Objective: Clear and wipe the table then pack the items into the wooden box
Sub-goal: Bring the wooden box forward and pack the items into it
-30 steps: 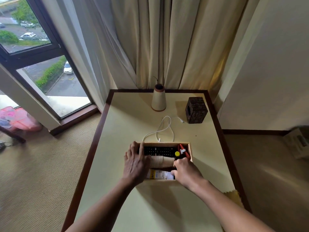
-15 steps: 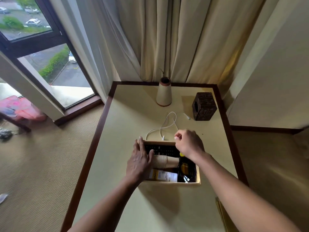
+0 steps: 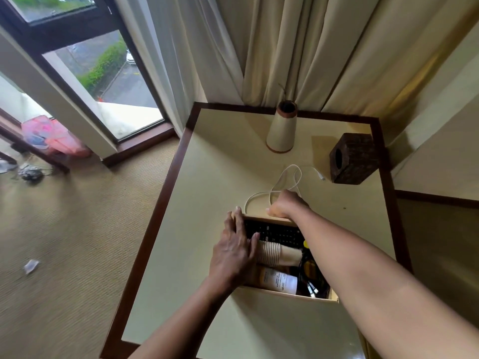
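Wooden box [image 3: 293,295] sitting on bench [image 3: 207,190]. Inside: labelled bottle [image 3: 280,281] lying nearest, stack of paper cups [image 3: 274,253] lying sideways behind it, black remote [image 3: 274,233] lying along far wall. Left hand [image 3: 233,252] lying flat over box's left wall, grip apart, straight fingers touching cups and remote. Right hand [image 3: 285,207] sitting at far wall, grip clamping on white cable [image 3: 259,193], which is looping over bench beyond. Dark tissue box [image 3: 353,158] and cone vase [image 3: 281,130] standing further back.

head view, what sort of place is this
Likely a hotel room or similar upper-floor lodging: full-length curtains beside a big window looking down on a road, carpet on the floor, and a dark-edged table with a tissue box.
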Tool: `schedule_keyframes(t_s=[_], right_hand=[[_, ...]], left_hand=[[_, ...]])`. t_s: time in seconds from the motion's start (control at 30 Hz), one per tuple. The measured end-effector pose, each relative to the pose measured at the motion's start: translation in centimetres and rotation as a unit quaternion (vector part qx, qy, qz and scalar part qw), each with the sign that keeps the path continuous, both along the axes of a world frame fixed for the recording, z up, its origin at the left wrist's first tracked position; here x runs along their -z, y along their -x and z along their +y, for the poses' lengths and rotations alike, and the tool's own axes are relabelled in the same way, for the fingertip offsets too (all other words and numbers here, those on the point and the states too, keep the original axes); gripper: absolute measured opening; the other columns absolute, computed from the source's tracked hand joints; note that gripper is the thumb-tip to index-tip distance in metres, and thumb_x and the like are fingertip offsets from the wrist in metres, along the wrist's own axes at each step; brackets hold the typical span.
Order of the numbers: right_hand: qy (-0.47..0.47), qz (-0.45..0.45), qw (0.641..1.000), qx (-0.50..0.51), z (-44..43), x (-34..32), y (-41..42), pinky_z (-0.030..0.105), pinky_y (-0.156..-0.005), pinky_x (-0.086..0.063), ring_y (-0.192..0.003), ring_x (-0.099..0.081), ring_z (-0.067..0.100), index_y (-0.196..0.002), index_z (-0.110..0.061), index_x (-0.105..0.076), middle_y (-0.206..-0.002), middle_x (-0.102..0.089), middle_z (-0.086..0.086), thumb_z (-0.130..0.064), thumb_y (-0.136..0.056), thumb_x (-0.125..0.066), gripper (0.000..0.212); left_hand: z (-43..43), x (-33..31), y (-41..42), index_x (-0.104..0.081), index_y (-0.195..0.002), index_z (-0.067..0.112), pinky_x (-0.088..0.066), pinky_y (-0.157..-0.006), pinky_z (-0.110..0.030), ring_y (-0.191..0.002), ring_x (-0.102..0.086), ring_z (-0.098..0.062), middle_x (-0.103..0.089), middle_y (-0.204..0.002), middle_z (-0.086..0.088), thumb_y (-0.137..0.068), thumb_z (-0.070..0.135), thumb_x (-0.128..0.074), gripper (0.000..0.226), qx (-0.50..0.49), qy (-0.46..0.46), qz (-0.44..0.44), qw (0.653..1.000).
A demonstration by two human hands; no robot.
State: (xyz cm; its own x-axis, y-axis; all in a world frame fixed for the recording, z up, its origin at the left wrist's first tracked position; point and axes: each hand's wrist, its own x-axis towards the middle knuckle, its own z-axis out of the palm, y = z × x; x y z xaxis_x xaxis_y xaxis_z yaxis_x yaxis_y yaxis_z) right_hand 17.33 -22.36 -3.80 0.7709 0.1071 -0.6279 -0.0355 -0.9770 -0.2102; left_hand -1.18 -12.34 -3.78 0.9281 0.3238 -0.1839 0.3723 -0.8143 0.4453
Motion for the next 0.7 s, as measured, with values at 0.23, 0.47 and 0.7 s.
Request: schedule_keyframes(t_s=[0.23, 0.47, 0.7], right_hand=[[-0.159, -0.096, 0.979, 0.086, -1.8, -3.8, 1.6, 0.033, -0.067, -0.055, -0.072, -0.067, 0.02, -0.074, -0.017, -0.065, -0.076, -0.069, -0.002, -0.044, -0.073, -0.073, 0.029], [-0.344, -0.227, 0.898, 0.156, -5.6, -11.6, 7.7, 0.039, -0.059, -0.056, -0.059, -0.065, 0.02, -0.064, -0.009, -0.058, -0.061, -0.067, 0.002, -0.037, -0.082, -0.075, 0.037], [-0.489, -0.234, 0.824, 0.164, -7.6, -20.0, 12.3, 0.018, -0.055, -0.048, -0.057, -0.062, 0.011, -0.075, -0.013, -0.069, -0.072, -0.073, 0.001, -0.045, -0.092, -0.069, 0.036]], left_hand=[[0.2, 0.1, -0.2, -0.005, -0.163, 0.02, -0.045, -0.105, -0.041, -0.145, -0.037, -0.028, -0.02, -0.161, -0.01, -0.105, 0.052, -0.035, 0.073, -0.014, 0.024, -0.002, 1.0], [-0.1, -3.6, -0.4, -0.024, -0.161, 0.028, -0.025, -0.121, -0.042, -0.151, -0.022, -0.028, -0.023, -0.165, -0.008, -0.095, 0.059, -0.042, 0.075, 0.018, 0.045, -0.124, 0.991], [-2.9, -12.6, -1.6, -0.076, -0.108, 0.022, -0.054, -0.077, -0.037, -0.103, -0.057, -0.018, -0.064, -0.109, 0.003, -0.099, 0.027, -0.065, 0.015, 0.139, 0.015, -0.356, 0.924]])
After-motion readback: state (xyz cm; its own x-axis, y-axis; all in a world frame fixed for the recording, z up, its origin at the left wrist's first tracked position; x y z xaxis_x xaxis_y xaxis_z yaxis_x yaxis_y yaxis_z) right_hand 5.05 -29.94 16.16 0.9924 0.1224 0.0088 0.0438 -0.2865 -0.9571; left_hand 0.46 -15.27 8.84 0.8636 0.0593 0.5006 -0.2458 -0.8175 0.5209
